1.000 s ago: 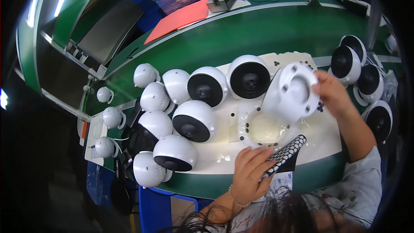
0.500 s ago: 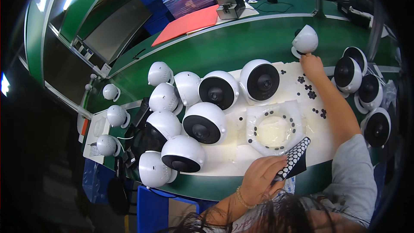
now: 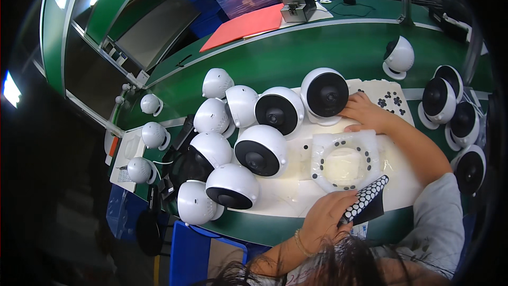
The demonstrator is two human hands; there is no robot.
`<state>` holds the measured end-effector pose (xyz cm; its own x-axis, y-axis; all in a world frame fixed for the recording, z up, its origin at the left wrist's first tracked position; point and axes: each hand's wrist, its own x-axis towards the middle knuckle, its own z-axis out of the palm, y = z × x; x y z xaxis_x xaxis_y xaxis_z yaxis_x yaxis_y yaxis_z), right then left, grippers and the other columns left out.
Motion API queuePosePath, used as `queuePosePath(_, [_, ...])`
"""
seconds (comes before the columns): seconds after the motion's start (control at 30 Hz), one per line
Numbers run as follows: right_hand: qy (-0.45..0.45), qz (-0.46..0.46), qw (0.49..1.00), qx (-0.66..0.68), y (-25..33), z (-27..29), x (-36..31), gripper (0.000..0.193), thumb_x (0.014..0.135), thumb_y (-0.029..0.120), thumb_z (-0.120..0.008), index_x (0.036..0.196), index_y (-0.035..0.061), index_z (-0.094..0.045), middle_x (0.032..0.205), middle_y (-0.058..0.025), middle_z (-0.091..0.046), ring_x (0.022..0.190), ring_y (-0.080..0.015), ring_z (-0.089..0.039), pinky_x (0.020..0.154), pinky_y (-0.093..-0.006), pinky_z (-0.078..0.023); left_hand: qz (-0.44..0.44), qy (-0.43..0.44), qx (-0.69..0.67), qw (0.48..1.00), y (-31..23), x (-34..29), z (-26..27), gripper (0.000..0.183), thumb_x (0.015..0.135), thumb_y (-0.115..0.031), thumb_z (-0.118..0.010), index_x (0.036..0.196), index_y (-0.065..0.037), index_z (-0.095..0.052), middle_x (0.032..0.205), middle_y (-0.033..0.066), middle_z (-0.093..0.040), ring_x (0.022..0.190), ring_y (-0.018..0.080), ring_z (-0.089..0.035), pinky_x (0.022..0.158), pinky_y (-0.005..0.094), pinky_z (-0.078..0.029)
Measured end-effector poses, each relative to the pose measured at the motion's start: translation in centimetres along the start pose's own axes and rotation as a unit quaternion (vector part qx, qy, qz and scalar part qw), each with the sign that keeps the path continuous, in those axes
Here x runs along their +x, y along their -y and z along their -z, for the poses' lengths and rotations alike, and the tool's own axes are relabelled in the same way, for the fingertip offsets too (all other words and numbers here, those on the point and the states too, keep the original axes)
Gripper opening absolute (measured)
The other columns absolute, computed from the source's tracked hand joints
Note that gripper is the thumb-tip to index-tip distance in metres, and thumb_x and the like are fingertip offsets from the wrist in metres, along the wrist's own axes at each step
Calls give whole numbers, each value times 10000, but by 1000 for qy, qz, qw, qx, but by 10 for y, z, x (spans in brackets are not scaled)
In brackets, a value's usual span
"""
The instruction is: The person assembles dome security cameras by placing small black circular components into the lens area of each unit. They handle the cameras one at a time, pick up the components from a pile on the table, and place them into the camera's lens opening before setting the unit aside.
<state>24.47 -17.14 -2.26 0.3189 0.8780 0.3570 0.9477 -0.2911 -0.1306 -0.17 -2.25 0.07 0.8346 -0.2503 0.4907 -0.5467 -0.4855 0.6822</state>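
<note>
The two hands are working well apart. The left hand (image 3: 327, 218), low over the near edge of the table (image 3: 280, 229), is closing its fingers and thumb on a patterned sheet (image 3: 366, 197) — black with white honeycomb spots — whose free end is slanting up to the right. The right hand (image 3: 370, 115) is lying farther out over the white mat (image 3: 288, 200), its fingertips sitting at the right edge of a round white camera (image 3: 326, 94) with a black face; whether they are gripping it or only touching it, I cannot tell. That camera is standing on its base near the far edge of the mat. Between the hands, a translucent square pad (image 3: 321, 144) with a round opening is lying flat, small black dots spacing themselves around the opening. More loose black dots (image 3: 389, 101) are scattering over the mat beyond the right hand. To the left, other white cameras (image 3: 259, 151) are crowding together, some turning black faces toward the near side. A lone camera (image 3: 401, 55) is standing on the green surface at the far right, and a cluster of cameras (image 3: 435, 98) is sitting nearer the right edge.
</note>
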Motion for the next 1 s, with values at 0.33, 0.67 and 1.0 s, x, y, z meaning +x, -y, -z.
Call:
queuePosePath(0.33, [-257,-62,964,11,17,35,-8,196,718,157,-618,872,46,-570,772,-93,-512,818,-286,-472,737,-373,-367,-9,22,-23,999,5,-1,-1,424,617,-12,-602,1034,-9,-523,1063,147,-566,913,294,-555,788,344,-446])
queuePosePath(0.67, [-140,-228,765,586,91,83,-17,277,862,163,-518,1090,8,-542,985,-56,-590,847,-98,-551,734,-228,-453,44,-25,-28,998,1,-13,3,321,638,22,-572,959,-4,-570,933,131,-611,728,244,-581,666,308,-457])
queuePosePath(1.0, [-183,-179,926,276,106,68,-40,407,820,254,-560,1156,37,-485,1034,-131,-518,968,-281,-479,862,-342,-357,195,-261,-151,933,-2,-21,-8,187,779,-101,-637,857,35,-534,660,35,-553,584,76,-491,539,217,-411])
